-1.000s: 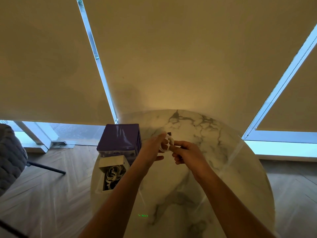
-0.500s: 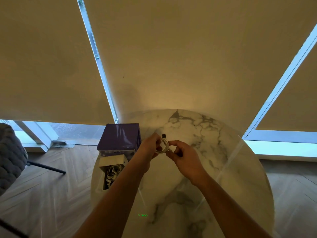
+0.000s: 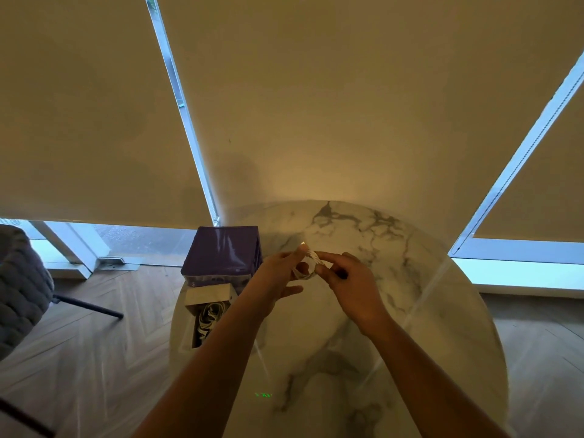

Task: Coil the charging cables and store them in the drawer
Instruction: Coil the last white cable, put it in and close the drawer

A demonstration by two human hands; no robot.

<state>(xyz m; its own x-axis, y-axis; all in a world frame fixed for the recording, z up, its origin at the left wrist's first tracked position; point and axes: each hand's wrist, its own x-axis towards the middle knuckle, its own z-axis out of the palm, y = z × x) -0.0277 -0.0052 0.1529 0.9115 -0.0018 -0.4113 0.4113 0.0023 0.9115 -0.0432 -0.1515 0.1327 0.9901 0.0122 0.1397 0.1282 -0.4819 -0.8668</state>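
Observation:
A small white coiled charging cable (image 3: 311, 263) is held above the round marble table (image 3: 395, 311). My left hand (image 3: 278, 273) grips the coil from the left, thumb and fingers curled round it. My right hand (image 3: 347, 279) pinches the coil's right side with its fingertips. To the left stands a purple drawer box (image 3: 221, 254) with its white drawer (image 3: 208, 295) pulled out toward me. Several coiled white cables (image 3: 210, 316) lie inside that drawer, partly hidden by my left forearm.
The table's edge curves close to the drawer box on the left. A grey padded chair (image 3: 22, 292) stands on the wooden floor at far left. Beige roller blinds (image 3: 316, 105) cover the windows behind the table.
Both hands stay together over the table. The coil has turned in my fingers and my right fingertips have shifted onto its top right side; the dark connector tip no longer shows.

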